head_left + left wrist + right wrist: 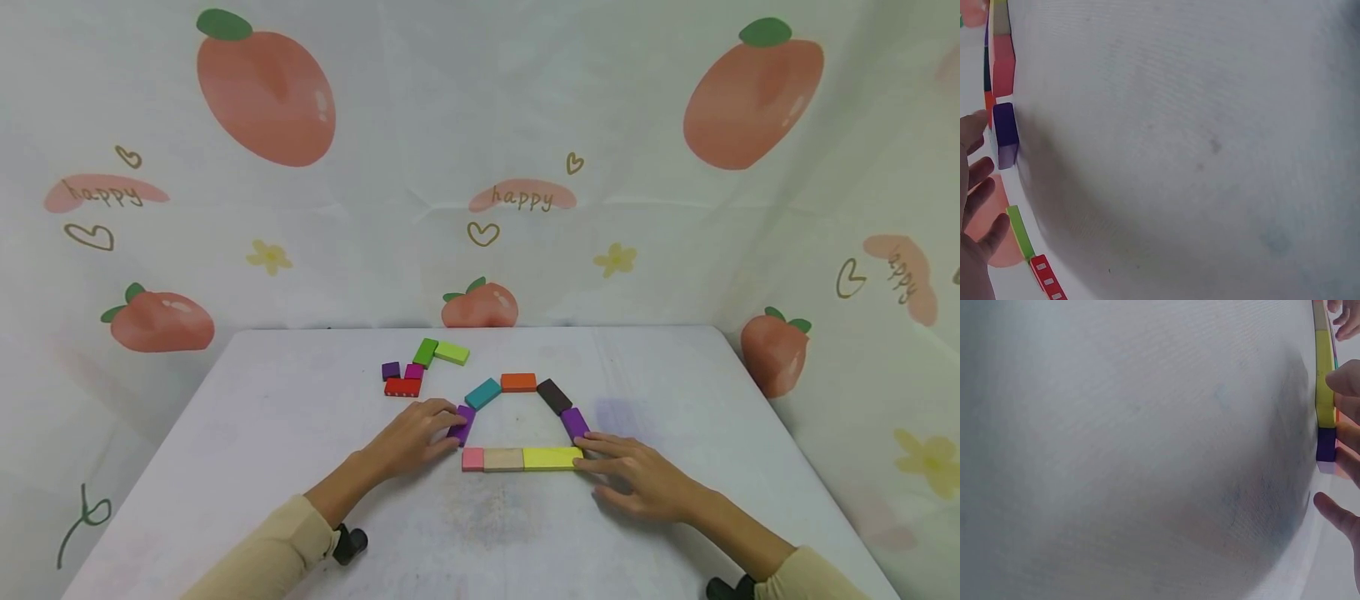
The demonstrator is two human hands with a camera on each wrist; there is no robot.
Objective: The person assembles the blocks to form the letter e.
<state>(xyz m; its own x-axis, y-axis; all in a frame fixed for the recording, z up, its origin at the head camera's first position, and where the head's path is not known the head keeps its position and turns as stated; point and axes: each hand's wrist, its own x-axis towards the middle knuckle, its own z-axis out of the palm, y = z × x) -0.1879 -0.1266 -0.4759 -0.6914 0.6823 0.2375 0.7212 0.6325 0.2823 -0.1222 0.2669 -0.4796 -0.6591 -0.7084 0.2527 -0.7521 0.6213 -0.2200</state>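
My left hand [423, 437] has its fingers spread beside a purple block [467, 427], and the fingertips touch or nearly touch that block. My right hand [637, 473] reaches in from the right with fairly straight fingers. Its fingertips rest at the end of a yellow block [547, 459] and by the lower end of another purple block [574, 422]. Teal [483, 393], orange [518, 382] and dark brown [554, 397] blocks form an arch between the two purple ones. A tan block [503, 460] and a pink block [472, 460] continue the straight bottom row with the yellow.
Behind my left hand lies a loose group: a red block with white dots [402, 387], a magenta block [414, 372], a dark purple block [391, 370], a green block [425, 352] and a light green block [452, 353]. A printed cloth hangs behind the white table [300, 375].
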